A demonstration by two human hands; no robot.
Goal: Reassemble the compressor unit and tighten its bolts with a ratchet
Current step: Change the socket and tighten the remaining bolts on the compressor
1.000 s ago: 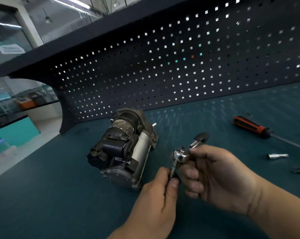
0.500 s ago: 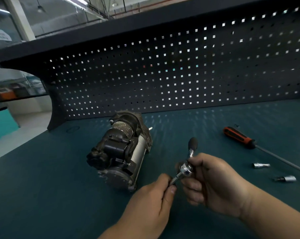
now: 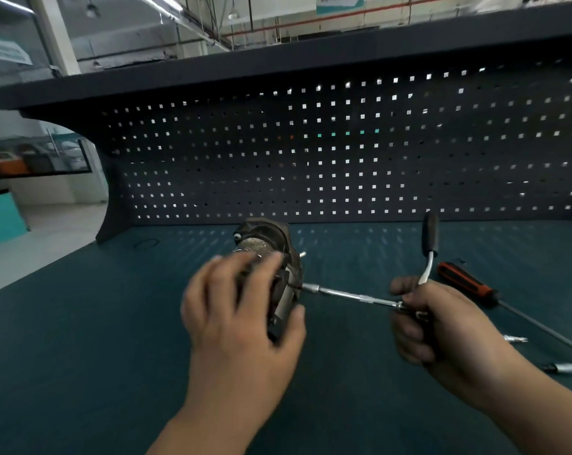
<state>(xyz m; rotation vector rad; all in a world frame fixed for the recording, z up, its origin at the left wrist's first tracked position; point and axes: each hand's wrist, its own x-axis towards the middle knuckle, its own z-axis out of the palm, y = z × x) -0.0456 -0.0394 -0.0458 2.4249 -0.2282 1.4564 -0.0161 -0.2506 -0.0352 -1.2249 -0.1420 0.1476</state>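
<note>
- Right hand (image 3: 442, 333): grip curled tight round the head end of the ratchet (image 3: 429, 244). The black-capped handle stands up above the knuckles. Holding at the head, by my reading, steadies the drive while it is seated rather than swung.
- Extension bar (image 3: 350, 294): runs from the fist leftward, its tip meeting the right flank of the compressor unit (image 3: 268, 238). It is presumably on a bolt, though the bolt itself is too small to make out.
- Left hand (image 3: 241, 323): blurred. Its grip is draped over the unit's top with the thumb hooked round the near end, likely bracing the unit against the turning force.
- Compressor unit: lies on its side mid-surface (image 3: 81, 339), toward the rear edge. The casing is dark and grimy, a pale metal cylinder runs along the right flank, and a small stud projects at the far right.
- Screwdriver (image 3: 465, 284): orange-and-black handle, lying just beyond the right hand toward the right edge.
- Two small bits (image 3: 514, 339) (image 3: 562, 368): lie apart near the front-right corner.
- Pegboard (image 3: 310, 152): stands along the rear edge.
</note>
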